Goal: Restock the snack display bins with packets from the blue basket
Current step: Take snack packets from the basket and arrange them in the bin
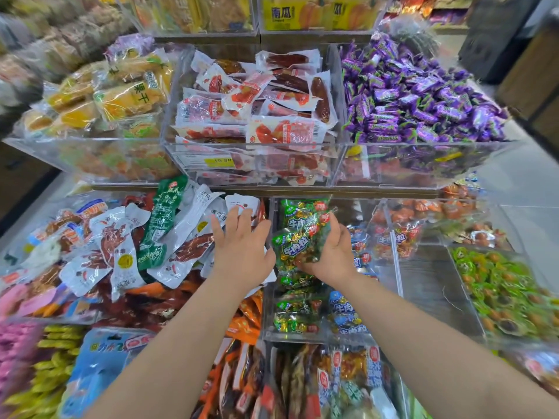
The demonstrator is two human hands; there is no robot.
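The left hand (242, 249) hung low over a pile of white meat snack packets (99, 240) in the wide bin on the left. Its fingers were straight and spread apart, and it held nothing. I could not tell if it touched the packets under it. One long dark green packet (160, 219) lay among the white ones.

The right hand (331, 255) was just beside the left hand. Its fingers and thumb were curled round a bunch of green beef snack packets (298, 244). The shiny bunch was held up over the clear bin (267, 309) in the middle of the lower row. More green packets (295, 317) of the same kind lay inside that bin. Blue beef snack packets (348, 316) lay just beside them on the right side. Orange packets (245, 323) sat to the left of the bin, under the left arm.

Three more clear bins stood on the shelf above. The left one held yellow dried fruit bags (127, 95). The middle one held red and white sausage packets (257, 101). The right one was heaped with purple candies (423, 95). Far to the right, low down, a bin held small green-wrapped snacks (508, 294).
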